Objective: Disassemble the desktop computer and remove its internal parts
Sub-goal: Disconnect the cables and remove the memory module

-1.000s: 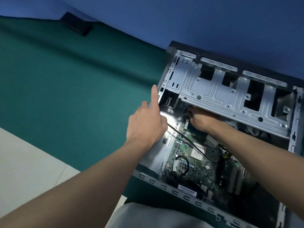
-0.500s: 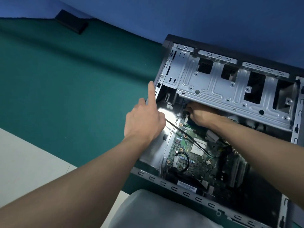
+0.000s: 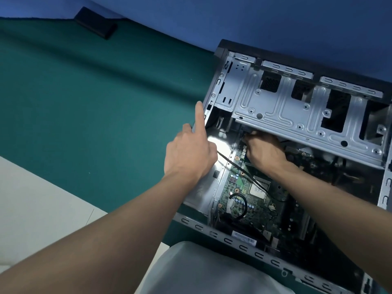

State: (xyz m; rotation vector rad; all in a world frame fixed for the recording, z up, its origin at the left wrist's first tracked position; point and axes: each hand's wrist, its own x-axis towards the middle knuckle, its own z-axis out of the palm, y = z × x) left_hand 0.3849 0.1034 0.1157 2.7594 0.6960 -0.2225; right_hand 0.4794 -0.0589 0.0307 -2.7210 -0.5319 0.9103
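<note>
Head view shows our two bare forearms reaching forward into the open computer case (image 3: 212, 227), which lies on its side on the green mat (image 3: 84, 102). Nearest to us, below both arms, we see a grey cloth (image 3: 203, 270), probably our knee, just beside the near rail of the case. Between the arms lies the green motherboard (image 3: 244, 200), with a thin black cable (image 3: 237, 166) running across it from under our left hand toward the right forearm. Our left hand (image 3: 188, 153) rests on the left wall of the case; its index finger (image 3: 200, 115) is stretched out along the wall's edge, the other fingers are curled under, and it grips nothing that we can see. To its right and a little farther, our right hand (image 3: 263, 151) goes under the silver drive cage (image 3: 297, 115). Its fingers are closed around something dark at the board's far edge, but we cannot tell what it is. Far beyond the left hand, a small black box (image 3: 95, 23) lies at the mat's edge, against the blue wall (image 3: 254, 22).
</note>
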